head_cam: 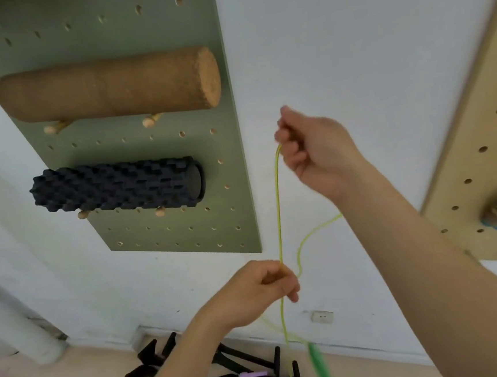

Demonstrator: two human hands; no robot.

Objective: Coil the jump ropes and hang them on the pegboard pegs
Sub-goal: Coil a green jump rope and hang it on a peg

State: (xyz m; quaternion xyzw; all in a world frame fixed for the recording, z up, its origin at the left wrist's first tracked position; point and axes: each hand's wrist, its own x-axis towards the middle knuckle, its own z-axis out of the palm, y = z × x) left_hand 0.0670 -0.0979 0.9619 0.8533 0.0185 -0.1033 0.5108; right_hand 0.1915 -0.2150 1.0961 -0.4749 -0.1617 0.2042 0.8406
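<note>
Right hand point(313, 152) pinches the rope point(277, 203), raised right of the green pegboard point(167, 231). Left hand point(262, 289) pinches it lower, below the board's corner. Green handle point(320, 365) dangles beneath.

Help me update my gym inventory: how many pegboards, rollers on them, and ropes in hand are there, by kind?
Pegboards: 2, the green pegboard and the wooden pegboard
Rollers: 2, the cork roller and the black roller
Ropes in hand: 1, the yellow-green rope, pinched by the left hand and the right hand
Total: 5
</note>
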